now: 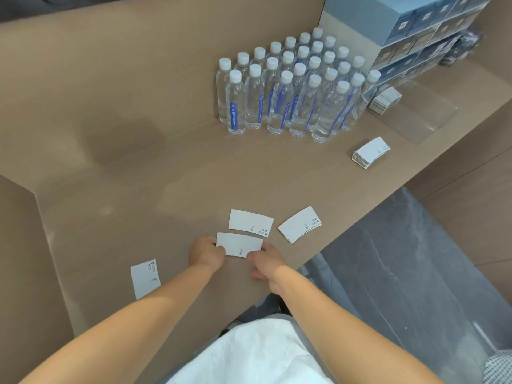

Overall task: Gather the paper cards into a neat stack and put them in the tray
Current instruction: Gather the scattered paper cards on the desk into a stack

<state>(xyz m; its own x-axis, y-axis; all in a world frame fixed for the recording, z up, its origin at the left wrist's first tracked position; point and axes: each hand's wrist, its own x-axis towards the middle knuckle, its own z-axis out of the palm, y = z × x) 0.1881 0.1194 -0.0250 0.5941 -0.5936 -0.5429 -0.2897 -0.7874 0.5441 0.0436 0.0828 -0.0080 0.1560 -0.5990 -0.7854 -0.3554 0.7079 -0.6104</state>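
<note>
Down by the front edge of the counter (pixel 138 162) we're pinching one paper card (pixel 239 245) by its short ends, left hand (pixel 206 254) curling fingers on the left end, right hand (pixel 267 260) on the right. Another card (pixel 250 223) is lying just behind it, with a small pile (pixel 299 224) to the right and a lone card (pixel 145 278) off left. A bigger stack (pixel 370 153) is sitting farther back near the clear tray (pixel 415 117), beside the water bottles (pixel 293 87).
</note>
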